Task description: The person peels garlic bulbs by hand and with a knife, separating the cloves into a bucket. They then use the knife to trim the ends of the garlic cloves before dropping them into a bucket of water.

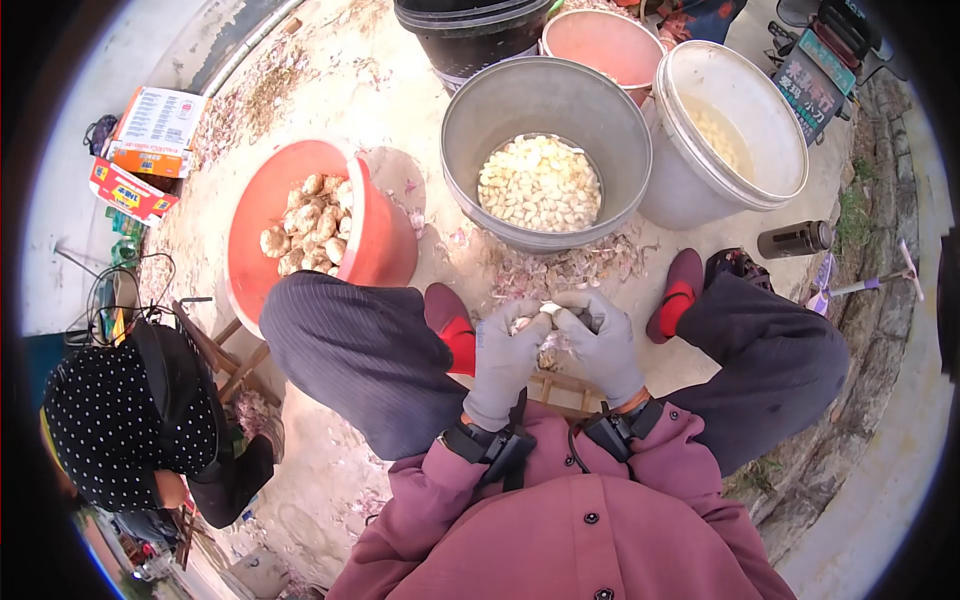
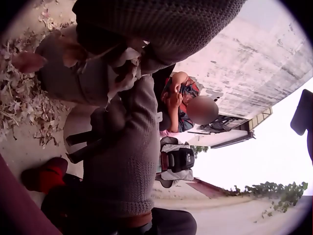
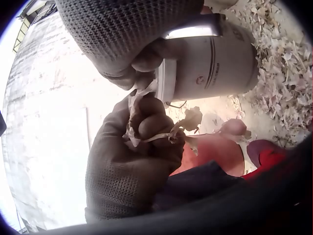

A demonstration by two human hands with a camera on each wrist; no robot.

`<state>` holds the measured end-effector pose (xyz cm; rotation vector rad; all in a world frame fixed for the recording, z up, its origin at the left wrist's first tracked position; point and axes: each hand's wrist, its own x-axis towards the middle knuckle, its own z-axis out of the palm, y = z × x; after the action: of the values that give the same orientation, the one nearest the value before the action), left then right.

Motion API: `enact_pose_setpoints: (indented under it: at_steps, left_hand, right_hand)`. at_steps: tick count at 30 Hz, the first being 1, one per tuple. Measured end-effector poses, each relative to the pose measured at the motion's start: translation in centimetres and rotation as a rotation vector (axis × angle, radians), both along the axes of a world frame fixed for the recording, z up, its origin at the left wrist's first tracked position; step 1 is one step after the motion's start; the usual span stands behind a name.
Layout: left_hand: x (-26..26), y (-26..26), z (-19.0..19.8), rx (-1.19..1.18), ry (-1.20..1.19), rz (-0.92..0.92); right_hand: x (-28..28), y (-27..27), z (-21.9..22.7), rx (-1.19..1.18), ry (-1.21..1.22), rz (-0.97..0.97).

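Observation:
My gloved left hand (image 1: pixel 503 355) and gloved right hand (image 1: pixel 605 345) meet between the knees, fingertips together. A pale garlic clove (image 1: pixel 549 308) shows between their thumbs. In the right wrist view, the left hand (image 3: pixel 124 161) curls its fingers round garlic with loose papery skin (image 3: pixel 190 120) hanging from it. The right hand (image 3: pixel 129 36) comes from above and pinches at the same garlic; its fingertips are partly hidden. Ahead stands a grey bucket (image 1: pixel 545 90) holding peeled cloves (image 1: pixel 540 183). To the left, a red basin (image 1: pixel 388 230) contains whole garlic bulbs (image 1: pixel 312 228).
A white bucket (image 1: pixel 685 180) with cloves in water stands right of the grey one, near a black bucket (image 1: pixel 470 45) and a pink tub (image 1: pixel 600 45). A flask (image 1: pixel 795 240) lies at right. Garlic skins (image 1: pixel 560 265) litter the ground. Another person (image 1: pixel 130 420) sits at left.

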<state>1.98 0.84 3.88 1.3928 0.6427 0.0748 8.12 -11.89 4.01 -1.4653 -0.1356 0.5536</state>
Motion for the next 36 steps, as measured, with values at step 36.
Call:
enact_pose_setpoints:
  at_steps: [36]
  left_hand:
    - [-0.2,0.7,0.4,0.361,-0.047,-0.132]
  right_hand:
    - [0.0,-0.5,0.1,-0.210,-0.203,0.083]
